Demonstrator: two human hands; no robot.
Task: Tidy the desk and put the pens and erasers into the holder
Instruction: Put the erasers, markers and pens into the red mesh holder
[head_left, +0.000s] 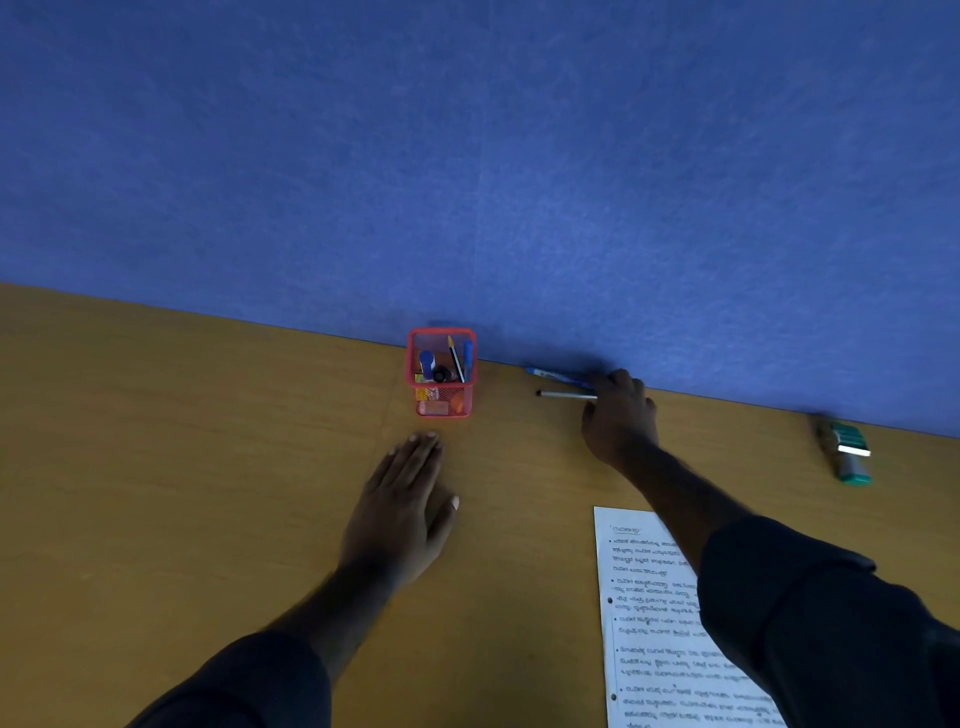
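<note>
A red mesh holder (441, 374) stands at the back of the wooden desk against the blue partition, with several pens, a pencil and small erasers inside. To its right lie a blue pen (553, 375) and a silver pen with a dark tip (566, 396). My right hand (618, 415) covers the right ends of both pens, fingers curled over them; whether they are lifted off the desk is unclear. My left hand (405, 506) lies flat and open on the desk just in front of the holder, holding nothing.
A printed sheet of paper (654, 623) lies at the front right, partly under my right sleeve. A green stapler (847, 452) sits at the far right by the partition. The blue partition wall (467, 156) bounds the desk's back edge.
</note>
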